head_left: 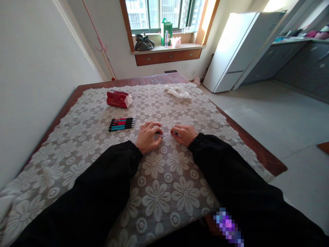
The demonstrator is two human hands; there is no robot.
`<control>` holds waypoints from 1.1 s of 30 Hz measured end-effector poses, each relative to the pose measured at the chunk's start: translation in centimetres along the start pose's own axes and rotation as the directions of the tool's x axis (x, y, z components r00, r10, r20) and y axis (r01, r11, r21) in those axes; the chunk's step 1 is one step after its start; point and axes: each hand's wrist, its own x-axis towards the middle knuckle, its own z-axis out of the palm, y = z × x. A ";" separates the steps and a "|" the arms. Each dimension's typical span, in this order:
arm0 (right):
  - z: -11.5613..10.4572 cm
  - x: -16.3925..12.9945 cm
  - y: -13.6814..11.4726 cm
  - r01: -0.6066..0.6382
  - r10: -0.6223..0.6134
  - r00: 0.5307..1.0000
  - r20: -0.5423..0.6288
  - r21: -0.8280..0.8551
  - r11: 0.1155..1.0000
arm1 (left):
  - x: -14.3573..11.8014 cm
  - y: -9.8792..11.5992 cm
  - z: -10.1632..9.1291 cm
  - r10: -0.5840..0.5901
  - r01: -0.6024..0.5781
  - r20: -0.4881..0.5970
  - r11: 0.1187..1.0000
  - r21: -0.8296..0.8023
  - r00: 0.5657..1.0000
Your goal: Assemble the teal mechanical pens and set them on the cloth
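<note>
Lace tablecloth (pixel 164 192) bears both hands (pixel 148 136) pinching a thin pen (pixel 167 133).

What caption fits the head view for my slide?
Both hands, left hand and right hand, hold a thin pen part near pens on a lace tablecloth.

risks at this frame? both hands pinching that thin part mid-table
1. The left hand and right hand hold a thin refill-like piece between them; it is too small to make out, and could bend or slip onto the lace tablecloth, where it might be hard to spot.
2. The row of pens lies close beside the left hand; a sideways move could scatter it.
3. Loose black sleeves may snag the lace.
</note>
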 end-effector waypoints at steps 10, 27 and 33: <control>-0.5 0.0 -1.4 -0.013 0.014 0.998 0.057 -0.016 1.000 | 0.1 -0.6 0.6 0.094 -0.093 0.020 0.996 -0.013 0.995; -0.3 0.2 1.1 0.237 -0.237 0.971 -0.017 -0.017 0.971 | 0.0 -0.2 0.1 0.042 -0.041 0.012 0.998 -0.057 0.999; -0.9 0.1 1.1 0.251 -0.254 0.967 -0.025 -0.088 0.964 | 0.0 -0.1 -0.1 0.014 -0.014 0.008 0.998 -0.055 1.000</control>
